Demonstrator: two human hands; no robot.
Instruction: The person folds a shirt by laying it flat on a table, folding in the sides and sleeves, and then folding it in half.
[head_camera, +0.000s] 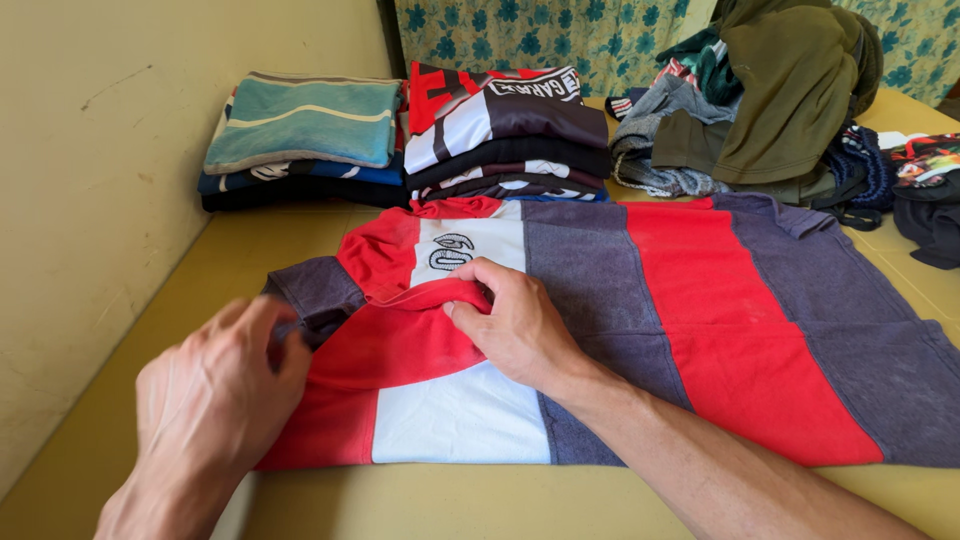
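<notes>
Here, a striped shirt (red, white and grey-purple bands) lies flat on the yellow tabletop, mid-fold as judged from the doubled-over sleeve. The right hand has its fingers pinched on the red fold near the collar; the left hand has its fingers curled at the left sleeve edge, the grip blurred. The next move would call for a level crease. Behind: two folded stacks, one unfolded heap.

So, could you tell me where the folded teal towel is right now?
In the head view, the folded teal towel sits top left, atop a stack of dark clothes by the wall, left of the folded jerseys.
</notes>
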